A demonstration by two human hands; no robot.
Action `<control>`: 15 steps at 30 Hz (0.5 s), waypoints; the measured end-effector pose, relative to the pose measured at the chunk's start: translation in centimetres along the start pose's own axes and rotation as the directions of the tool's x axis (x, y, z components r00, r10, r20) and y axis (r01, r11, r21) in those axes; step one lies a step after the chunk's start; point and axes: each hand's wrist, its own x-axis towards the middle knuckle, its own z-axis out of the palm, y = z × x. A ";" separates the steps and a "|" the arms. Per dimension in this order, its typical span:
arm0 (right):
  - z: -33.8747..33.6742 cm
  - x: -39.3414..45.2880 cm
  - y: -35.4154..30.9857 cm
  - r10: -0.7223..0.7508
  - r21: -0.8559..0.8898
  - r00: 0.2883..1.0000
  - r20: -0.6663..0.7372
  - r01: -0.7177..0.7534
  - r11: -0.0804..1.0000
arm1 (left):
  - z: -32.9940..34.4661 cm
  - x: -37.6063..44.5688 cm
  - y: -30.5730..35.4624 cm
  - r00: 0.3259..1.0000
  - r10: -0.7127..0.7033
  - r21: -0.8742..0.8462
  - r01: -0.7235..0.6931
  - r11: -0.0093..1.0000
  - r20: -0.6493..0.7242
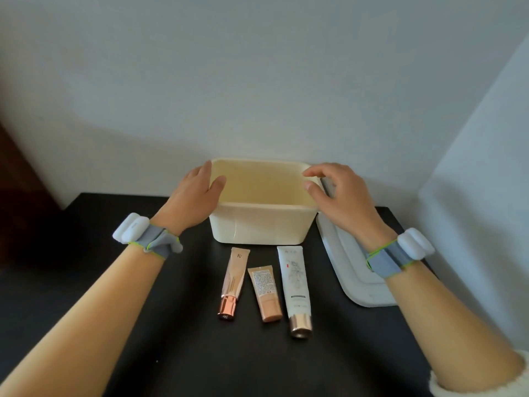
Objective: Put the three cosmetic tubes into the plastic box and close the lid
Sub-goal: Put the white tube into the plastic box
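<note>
A cream plastic box [259, 224] stands open and empty at the back of the black table. My left hand [194, 196] rests against its left rim, thumb inside the edge. My right hand [337, 193] hovers at the right rim with fingers spread, touching or just above it. In front of the box lie three tubes side by side: a pink tube with a rose-gold cap [233, 277], a short beige tube [264, 290] and a long white tube with a metallic cap [294, 282]. The pale grey lid [347, 267] lies flat to the right of the box, partly under my right wrist.
The black table [171, 325] ends close to the white wall behind the box. Another wall stands to the right. Both wrists wear grey bands with white modules. A dark wooden surface shows at the far left.
</note>
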 end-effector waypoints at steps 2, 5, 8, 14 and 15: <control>-0.3 -0.4 -0.3 -0.030 0.037 0.996 -0.085 0.033 0.999 | 0.0 0.0 -0.1 1.000 -0.009 -0.013 0.008 1.000 -0.002; -0.9 -1.2 -1.2 -0.068 0.088 0.975 -0.214 0.088 0.992 | 0.0 -0.4 0.2 1.000 -0.020 0.004 0.020 1.000 -0.011; -1.4 -2.0 -2.0 -0.035 0.149 0.979 -0.201 0.066 0.987 | 0.0 -0.5 0.5 0.999 -0.022 0.018 0.022 1.000 -0.030; -1.7 -3.6 -2.1 0.042 0.093 0.989 0.142 -0.055 0.994 | -0.7 -0.1 -0.2 0.999 -0.039 0.046 0.040 0.998 -0.013; -1.7 -3.8 -1.9 0.074 0.054 0.976 0.207 -0.087 0.995 | -0.7 0.0 -0.3 0.999 -0.041 0.047 0.042 0.998 -0.006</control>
